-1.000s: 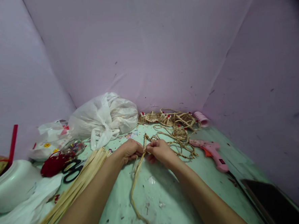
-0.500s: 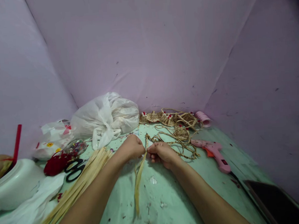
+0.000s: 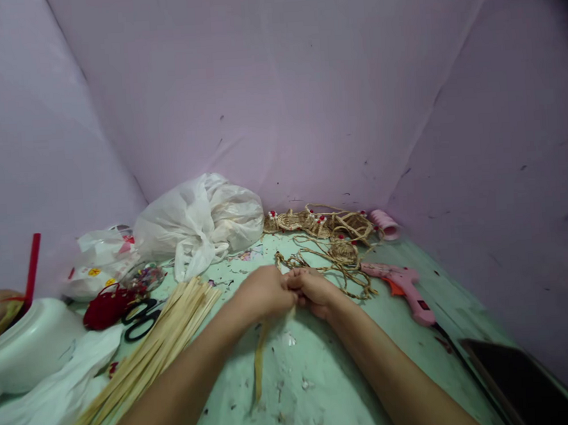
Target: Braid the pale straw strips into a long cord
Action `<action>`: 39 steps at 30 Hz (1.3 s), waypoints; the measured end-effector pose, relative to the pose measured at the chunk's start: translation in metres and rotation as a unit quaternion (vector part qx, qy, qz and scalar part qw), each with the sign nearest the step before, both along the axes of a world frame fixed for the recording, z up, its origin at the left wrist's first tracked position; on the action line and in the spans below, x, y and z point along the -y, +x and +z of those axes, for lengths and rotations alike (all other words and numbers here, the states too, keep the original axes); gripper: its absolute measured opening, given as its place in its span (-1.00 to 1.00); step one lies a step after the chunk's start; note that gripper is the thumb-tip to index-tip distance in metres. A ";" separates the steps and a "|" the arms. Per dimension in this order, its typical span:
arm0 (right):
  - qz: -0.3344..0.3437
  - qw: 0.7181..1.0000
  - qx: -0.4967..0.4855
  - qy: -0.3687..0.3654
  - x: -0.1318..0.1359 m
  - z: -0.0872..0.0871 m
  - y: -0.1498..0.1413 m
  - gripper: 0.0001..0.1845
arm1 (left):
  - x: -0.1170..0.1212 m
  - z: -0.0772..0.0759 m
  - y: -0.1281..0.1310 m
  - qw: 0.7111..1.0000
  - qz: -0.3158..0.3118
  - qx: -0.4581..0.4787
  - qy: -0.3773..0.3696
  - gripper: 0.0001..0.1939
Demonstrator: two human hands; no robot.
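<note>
My left hand (image 3: pixel 266 292) and my right hand (image 3: pixel 312 291) meet over the middle of the green tabletop, fingers closed and touching. Between them they grip pale fibre strips (image 3: pixel 259 365), whose loose ends hang down toward me below the left hand. Beyond my fingers, a braided straw cord (image 3: pixel 281 259) emerges and runs toward a tangle of cord (image 3: pixel 350 279) on the right. My fingers hide the spot where strips and braid join. Left of my left forearm lies a bundle of dry straw strips (image 3: pixel 182 324).
A pink glue gun (image 3: pixel 408 285) lies on the right, near a dark flat object (image 3: pixel 520 377). Woven straw pieces (image 3: pixel 308 224), a pink thread spool (image 3: pixel 385 224) and a white plastic bag (image 3: pixel 207 220) line the wall. Black-handled scissors (image 3: pixel 141 324) and a white pot (image 3: pixel 30 350) are left.
My left hand has moved right and slightly toward me, now touching my right hand and covering the upper part of the strips. The right hand has barely moved.
</note>
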State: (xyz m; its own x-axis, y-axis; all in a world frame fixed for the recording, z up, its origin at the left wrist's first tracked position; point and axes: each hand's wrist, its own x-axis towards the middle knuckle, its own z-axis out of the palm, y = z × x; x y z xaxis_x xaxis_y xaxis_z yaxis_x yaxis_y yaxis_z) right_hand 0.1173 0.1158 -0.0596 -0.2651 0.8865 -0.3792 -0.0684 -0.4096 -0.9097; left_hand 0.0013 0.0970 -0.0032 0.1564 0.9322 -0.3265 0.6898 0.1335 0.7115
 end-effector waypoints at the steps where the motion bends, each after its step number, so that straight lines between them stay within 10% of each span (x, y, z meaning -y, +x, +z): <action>1: 0.008 1.000 -0.003 -0.001 -0.001 0.000 0.001 -0.91 | -0.007 0.002 -0.006 1.000 0.011 -0.017 0.010 -0.89; 5: 0.013 1.000 0.009 0.000 -0.001 0.003 0.002 -0.91 | -0.024 0.000 -0.018 0.988 0.124 0.079 -0.052 -0.86; 12: 0.065 0.986 0.137 0.075 -0.002 0.004 0.005 -0.91 | -0.025 -0.027 -0.009 0.966 0.060 0.174 -0.182 -0.88; 18: 0.076 0.838 0.440 0.313 0.003 0.013 0.004 -0.89 | -0.022 -0.023 -0.007 0.993 0.065 0.050 -0.084 -0.80; 22: 0.051 0.792 0.538 0.284 0.010 0.028 0.002 -0.86 | -0.021 -0.024 -0.004 0.993 0.067 0.077 -0.064 -0.79; 35: 0.111 0.847 0.458 0.246 0.015 0.037 0.001 -0.88 | -0.033 -0.043 -0.024 0.975 0.035 0.174 -0.136 -0.82; 39: -0.016 0.900 0.400 0.173 0.005 0.036 0.011 -0.88 | -0.036 -0.048 -0.028 0.972 0.025 0.175 -0.155 -0.76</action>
